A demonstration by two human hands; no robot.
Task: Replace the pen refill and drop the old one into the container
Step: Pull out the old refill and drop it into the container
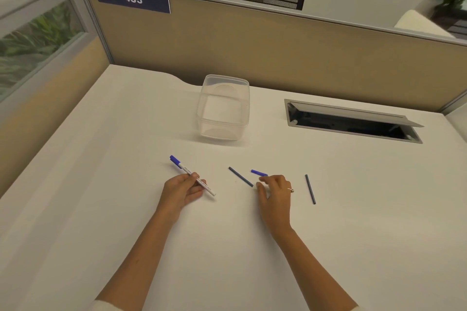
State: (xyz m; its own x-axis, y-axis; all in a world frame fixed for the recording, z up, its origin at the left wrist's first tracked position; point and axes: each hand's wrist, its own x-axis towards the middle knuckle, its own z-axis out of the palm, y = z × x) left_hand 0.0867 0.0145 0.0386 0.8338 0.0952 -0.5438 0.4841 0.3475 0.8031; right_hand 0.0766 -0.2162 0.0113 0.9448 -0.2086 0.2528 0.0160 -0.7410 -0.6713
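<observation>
My left hand (182, 190) holds a white pen (193, 176) with a blue cap, its open end pointing right. One dark refill (240, 176) lies on the desk between my hands. A second dark refill (310, 189) lies to the right of my right hand. A small blue pen end piece (258, 172) rests on the desk just past the fingertips of my right hand (275, 192), which hovers over the desk with fingers apart and nothing in it. A clear plastic container (223, 106) stands open farther back, nothing visible inside.
The white desk (126, 209) is bounded by a beige partition (252, 45) at the back and left. An open cable hatch (353, 121) is cut into the desk at the back right, beside the container.
</observation>
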